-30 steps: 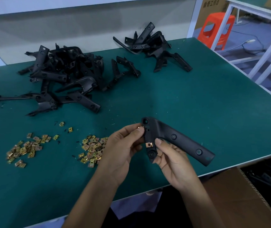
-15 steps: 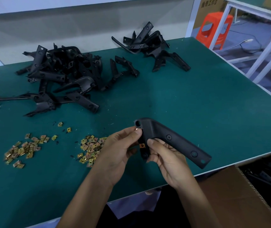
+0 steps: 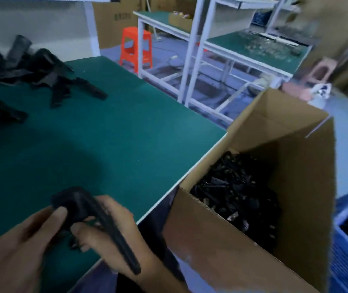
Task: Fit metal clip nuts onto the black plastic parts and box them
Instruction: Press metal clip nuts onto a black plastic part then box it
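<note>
Item in hand: one black plastic part (image 3: 97, 216), held low at the near left, over the near edge of the green table (image 3: 105, 134). Your left hand (image 3: 21, 246) grips its bent end, thumb laid on top. Your right hand (image 3: 114, 235) curls round the long arm, thumb against the inner corner. Blur hides whether its clip nuts are seated. Just right of the table edge stands the open cardboard box (image 3: 211, 250), holding a deep heap of boxed parts (image 3: 236, 187); by that showing, a good share of the work is done. The held part is left of the box mouth, not yet dropped in. Far left on the table lies a pile of loose parts (image 3: 31, 66), probably awaiting nuts. Beyond are an orange stool (image 3: 136, 47) and a second bench (image 3: 253, 49).
</note>
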### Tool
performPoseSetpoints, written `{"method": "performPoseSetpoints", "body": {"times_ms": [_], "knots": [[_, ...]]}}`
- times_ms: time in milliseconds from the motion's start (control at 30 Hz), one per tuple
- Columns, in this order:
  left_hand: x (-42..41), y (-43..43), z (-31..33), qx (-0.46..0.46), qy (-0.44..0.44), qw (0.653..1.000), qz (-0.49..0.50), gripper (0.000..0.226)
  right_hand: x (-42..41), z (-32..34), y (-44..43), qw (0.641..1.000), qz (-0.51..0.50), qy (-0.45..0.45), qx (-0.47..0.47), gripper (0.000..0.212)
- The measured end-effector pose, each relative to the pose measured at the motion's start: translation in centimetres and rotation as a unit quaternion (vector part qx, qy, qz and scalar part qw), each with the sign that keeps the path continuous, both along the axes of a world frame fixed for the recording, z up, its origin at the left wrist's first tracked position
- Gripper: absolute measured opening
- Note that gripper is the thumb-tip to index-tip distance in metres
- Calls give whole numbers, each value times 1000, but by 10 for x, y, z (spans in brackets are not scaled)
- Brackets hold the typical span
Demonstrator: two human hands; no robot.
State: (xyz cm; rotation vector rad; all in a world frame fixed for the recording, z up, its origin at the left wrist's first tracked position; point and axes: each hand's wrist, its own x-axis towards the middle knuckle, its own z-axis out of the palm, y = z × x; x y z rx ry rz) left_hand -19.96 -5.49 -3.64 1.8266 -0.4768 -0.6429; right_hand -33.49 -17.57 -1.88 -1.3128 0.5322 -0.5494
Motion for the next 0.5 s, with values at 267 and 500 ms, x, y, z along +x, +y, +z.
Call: {"method": "performPoseSetpoints", "body": {"times_ms": [267,500], "knots": [[-66,-59,41,-13,-15,998,-66,10,-75,18,-9,997,-68,-17,-39,20],[-66,-41,55,-11,12,998,-64,13,-150,14,-107,876,-306,-152,342,10]]}}
